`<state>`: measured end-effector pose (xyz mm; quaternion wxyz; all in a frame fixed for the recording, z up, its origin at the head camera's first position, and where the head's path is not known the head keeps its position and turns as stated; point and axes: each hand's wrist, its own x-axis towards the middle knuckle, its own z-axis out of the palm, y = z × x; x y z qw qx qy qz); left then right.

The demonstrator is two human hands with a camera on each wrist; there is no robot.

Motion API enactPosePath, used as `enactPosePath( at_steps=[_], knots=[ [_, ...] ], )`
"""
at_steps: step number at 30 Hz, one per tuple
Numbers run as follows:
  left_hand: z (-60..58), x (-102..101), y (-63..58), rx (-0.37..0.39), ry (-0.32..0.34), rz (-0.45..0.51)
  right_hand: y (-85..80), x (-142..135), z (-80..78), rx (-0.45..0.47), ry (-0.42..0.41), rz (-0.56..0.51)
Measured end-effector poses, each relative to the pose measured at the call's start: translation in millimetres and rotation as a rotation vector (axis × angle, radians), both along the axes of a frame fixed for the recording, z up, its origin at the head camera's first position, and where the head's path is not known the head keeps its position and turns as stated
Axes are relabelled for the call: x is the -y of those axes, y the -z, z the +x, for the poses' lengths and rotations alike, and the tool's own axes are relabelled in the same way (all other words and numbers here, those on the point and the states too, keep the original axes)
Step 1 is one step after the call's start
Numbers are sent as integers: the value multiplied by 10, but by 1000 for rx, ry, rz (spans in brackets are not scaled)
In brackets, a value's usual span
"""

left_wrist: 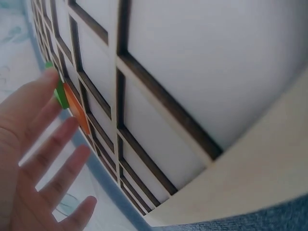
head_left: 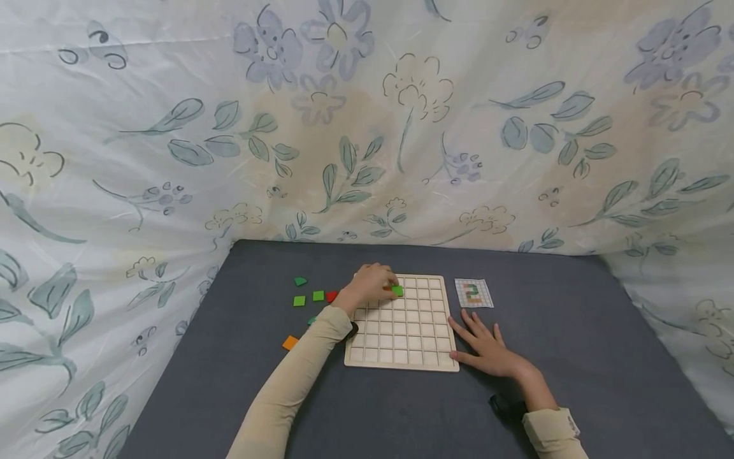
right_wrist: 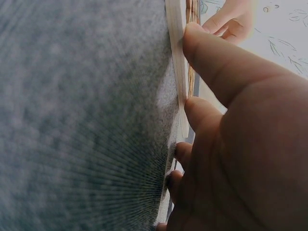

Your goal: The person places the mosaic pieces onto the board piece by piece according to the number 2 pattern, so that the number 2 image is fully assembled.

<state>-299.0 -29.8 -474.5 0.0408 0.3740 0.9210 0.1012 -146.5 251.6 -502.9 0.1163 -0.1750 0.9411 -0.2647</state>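
A pale wooden grid board (head_left: 401,365) lies on the dark table, its square cells edged by raised strips. At its far side my left hand (head_left: 371,284) pinches a green tile (head_left: 397,291) between thumb and fingertips, over the upper cells. Just below those fingers an orange tile (left_wrist: 77,108) shows in the left wrist view, with green (left_wrist: 60,94) next to it; the hand hides these cells partly in the head view. My right hand (head_left: 486,346) has its fingers spread, thumb and index fingertip at the board's right edge.
Left of the board lie loose tiles: several green ones (head_left: 299,301), a red one (head_left: 332,296) and an orange one (head_left: 290,343). A small card (head_left: 473,293) with a coloured grid pattern is beyond my right hand. Flower-printed cloth (head_left: 367,127) hangs behind the table.
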Motion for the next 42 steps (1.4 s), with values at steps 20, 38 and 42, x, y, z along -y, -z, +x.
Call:
enactPosePath(
  at_steps=[20,38,42],
  knots=[
    [-23,-44,32,19,-31,-1,30,-32,5,-44,-25,-38],
    [14,137,20,34,-70,58,70,-59,-16,-14,-20,-32],
    [-1,209,9,37,-94,43,86,-62,-17,-8,-24,-38]
  ],
)
